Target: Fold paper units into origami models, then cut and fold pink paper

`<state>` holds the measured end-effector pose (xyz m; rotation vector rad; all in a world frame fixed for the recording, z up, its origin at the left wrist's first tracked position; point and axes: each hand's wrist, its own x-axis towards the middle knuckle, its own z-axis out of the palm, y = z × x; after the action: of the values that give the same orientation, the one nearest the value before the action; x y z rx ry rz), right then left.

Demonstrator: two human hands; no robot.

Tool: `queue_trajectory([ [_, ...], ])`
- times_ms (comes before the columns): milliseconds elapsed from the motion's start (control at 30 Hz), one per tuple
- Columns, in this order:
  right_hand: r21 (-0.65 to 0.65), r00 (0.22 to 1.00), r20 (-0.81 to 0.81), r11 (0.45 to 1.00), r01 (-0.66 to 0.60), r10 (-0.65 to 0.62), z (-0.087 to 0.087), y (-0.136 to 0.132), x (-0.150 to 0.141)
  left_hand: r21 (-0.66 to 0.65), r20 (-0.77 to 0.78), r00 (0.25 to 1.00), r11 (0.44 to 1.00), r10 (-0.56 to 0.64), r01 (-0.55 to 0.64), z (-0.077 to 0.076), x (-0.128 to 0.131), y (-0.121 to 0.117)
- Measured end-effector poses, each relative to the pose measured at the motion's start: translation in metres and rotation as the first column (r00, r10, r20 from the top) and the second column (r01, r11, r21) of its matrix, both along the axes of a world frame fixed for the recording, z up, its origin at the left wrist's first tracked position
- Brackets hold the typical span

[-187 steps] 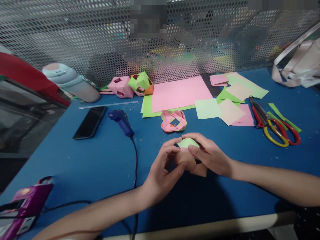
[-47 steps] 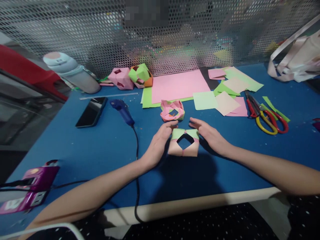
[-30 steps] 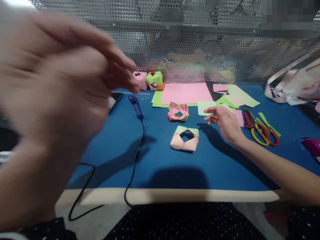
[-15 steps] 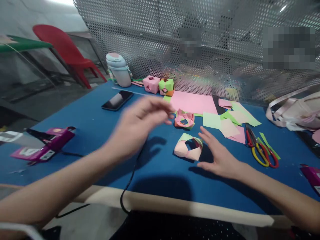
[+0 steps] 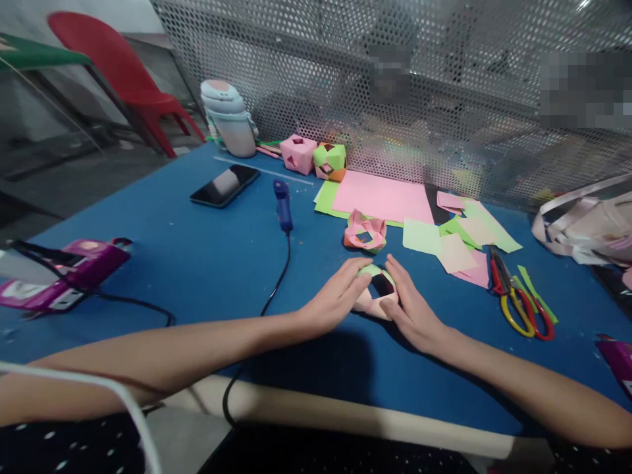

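My left hand (image 5: 336, 297) and my right hand (image 5: 415, 311) cup a folded-paper ring (image 5: 374, 305) from its two sides, pressing it between them on the table. The ring is peach with pale green at its far edge and has an open middle. Its sides are partly hidden by my fingers. Just beyond it sits a pink folded-paper ring (image 5: 366, 225) with orange and green parts. Farther back stand a pink paper cube (image 5: 298, 154) and a green and orange paper cube (image 5: 330, 162).
Right of my hands lie paper squares (image 5: 421, 236) and red-and-yellow scissors (image 5: 524, 309). Pink sheets (image 5: 383, 197) are at the back. To the left are a blue glue gun (image 5: 283, 205) with its cord, a phone (image 5: 226, 185), a bottle (image 5: 230, 122) and a purple device (image 5: 74, 273).
My left hand has come down and right from above the table to the peach ring. My right hand has closed in on its other side. The blue glue gun now shows.
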<state>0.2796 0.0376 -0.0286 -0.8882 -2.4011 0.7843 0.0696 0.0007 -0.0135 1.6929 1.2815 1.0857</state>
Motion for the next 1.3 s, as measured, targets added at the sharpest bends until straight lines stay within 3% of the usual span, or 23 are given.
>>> queue_trajectory([
  [200,0.004,0.999,0.026,1.0,-0.025,0.025,0.006,0.004,-0.005,0.009,0.023,0.997,0.997,0.075,-0.075,-0.002,0.008,0.0],
  [400,-0.008,0.998,0.011,0.998,-0.065,0.065,0.009,0.007,-0.006,0.022,0.061,0.996,0.997,0.071,-0.072,-0.002,0.01,-0.001],
  [667,0.059,0.996,-0.083,0.998,-0.033,0.038,0.009,0.005,0.004,-0.181,0.102,0.988,0.979,0.117,-0.097,0.015,0.01,-0.01],
  [833,0.019,1.0,-0.013,1.0,-0.024,0.024,0.006,-0.002,0.012,-0.258,0.122,0.98,0.958,0.158,-0.122,0.011,0.012,-0.011],
  [1000,-0.022,0.998,0.01,0.998,-0.064,0.064,0.0,-0.001,0.01,-0.23,0.079,0.973,0.954,0.216,-0.193,0.006,0.018,-0.009],
  [1300,0.04,0.996,-0.023,0.996,-0.085,0.086,0.0,0.001,0.007,-0.191,0.045,0.974,0.958,0.224,-0.212,0.005,0.018,-0.006],
])
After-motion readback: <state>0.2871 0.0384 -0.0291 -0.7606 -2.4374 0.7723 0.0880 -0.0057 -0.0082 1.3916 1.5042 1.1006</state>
